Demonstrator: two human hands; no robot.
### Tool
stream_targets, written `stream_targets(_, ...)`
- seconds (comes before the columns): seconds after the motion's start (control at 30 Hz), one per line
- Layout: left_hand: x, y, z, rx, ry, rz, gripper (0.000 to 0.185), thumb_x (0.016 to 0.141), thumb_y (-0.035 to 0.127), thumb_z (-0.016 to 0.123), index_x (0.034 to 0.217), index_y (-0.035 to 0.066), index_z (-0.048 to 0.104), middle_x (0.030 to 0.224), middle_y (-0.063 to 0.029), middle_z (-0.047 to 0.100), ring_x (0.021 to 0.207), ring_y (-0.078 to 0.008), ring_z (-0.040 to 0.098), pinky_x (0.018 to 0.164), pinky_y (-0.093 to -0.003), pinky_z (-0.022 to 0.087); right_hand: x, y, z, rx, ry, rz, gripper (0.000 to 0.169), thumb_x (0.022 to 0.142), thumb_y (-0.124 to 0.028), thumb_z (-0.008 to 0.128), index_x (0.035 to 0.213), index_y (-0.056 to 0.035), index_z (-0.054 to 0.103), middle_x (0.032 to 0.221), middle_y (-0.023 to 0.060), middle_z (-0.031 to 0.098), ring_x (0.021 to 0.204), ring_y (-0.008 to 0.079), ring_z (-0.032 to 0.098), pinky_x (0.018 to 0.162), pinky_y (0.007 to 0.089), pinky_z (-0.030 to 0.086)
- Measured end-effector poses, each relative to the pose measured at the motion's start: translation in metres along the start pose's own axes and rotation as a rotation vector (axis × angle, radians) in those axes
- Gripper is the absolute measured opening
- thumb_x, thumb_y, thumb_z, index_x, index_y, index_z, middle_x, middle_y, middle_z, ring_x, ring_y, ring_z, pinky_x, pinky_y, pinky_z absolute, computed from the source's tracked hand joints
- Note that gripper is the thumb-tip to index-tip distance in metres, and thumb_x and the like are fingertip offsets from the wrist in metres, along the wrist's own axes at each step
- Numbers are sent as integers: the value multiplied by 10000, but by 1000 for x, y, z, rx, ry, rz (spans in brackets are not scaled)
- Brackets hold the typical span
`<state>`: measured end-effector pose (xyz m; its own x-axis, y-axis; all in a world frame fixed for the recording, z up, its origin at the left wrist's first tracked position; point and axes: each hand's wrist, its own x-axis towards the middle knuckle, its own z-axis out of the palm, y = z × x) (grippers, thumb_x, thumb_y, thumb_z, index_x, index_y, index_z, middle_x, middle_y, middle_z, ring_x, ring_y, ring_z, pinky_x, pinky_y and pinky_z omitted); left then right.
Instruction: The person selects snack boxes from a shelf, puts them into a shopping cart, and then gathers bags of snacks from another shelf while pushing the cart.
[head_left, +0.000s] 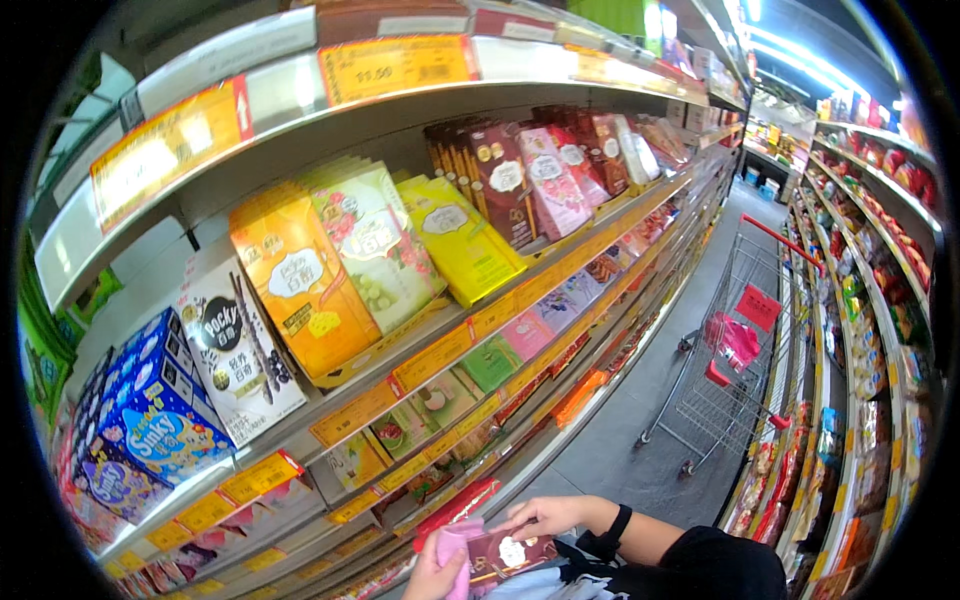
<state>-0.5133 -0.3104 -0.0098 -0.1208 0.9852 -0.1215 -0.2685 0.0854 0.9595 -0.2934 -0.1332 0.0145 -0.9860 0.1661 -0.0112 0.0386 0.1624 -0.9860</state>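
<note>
Low in the view, my left hand grips a folded pink cloth against the left end of a brown Pocky-style snack box. My right hand, with a black band at the wrist, lies over the box's upper edge with its fingers on the front. The left end of the box is hidden by the cloth. Ahead, a shelf holds similar brown boxes, an orange box, a green floral box, a yellow box and a white Pocky box.
Blue snack boxes stand at the shelf's left end. Yellow price tags line the shelf edges. A wire shopping cart with a pink item inside stands in the grey-floored aisle. Stocked shelves run along the right.
</note>
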Motion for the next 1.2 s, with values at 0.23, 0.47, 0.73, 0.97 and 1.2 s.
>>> stream_targets(0.23,35,2,32,642,323,477,364,807,83,721,1137,26,578,990,-161,638,903,-308,635,788,-371,506,-15,13,27,953,919,501,996,845,-540,694,1513,-157,62,1419,179,370,1225,366,502,918,586,502)
stream_targets(0.47,48,21,69,828,51,832,487,717,159,789,1166,112,608,908,-152,563,766,-348,578,650,-420,483,-20,-37,4,1117,680,232,726,912,-305,672,1436,-196,182,1368,117,405,1176,340,540,901,611,511)
stream_targets(0.73,38,42,68,785,164,987,373,657,130,815,1003,156,679,793,-94,618,718,-279,625,608,-382,500,-37,-75,-40,487,744,-213,727,771,-236,778,1361,-33,407,1256,89,560,1118,216,578,974,381,470)
stream_targets(0.97,5,29,53,709,482,718,158,776,10,666,924,43,622,780,-90,602,700,-207,575,651,-306,455,-26,-206,-168,152,993,-825,638,895,-89,626,1442,-46,299,1327,70,479,1192,185,492,1049,355,372)
stream_targets(1.2,-25,10,43,637,628,551,193,758,25,712,935,32,637,842,-109,640,742,-210,605,697,-310,478,26,-267,-228,-345,1124,-906,1010,859,-103,703,1552,-73,-32,1305,168,439,1079,231,562,907,349,496)
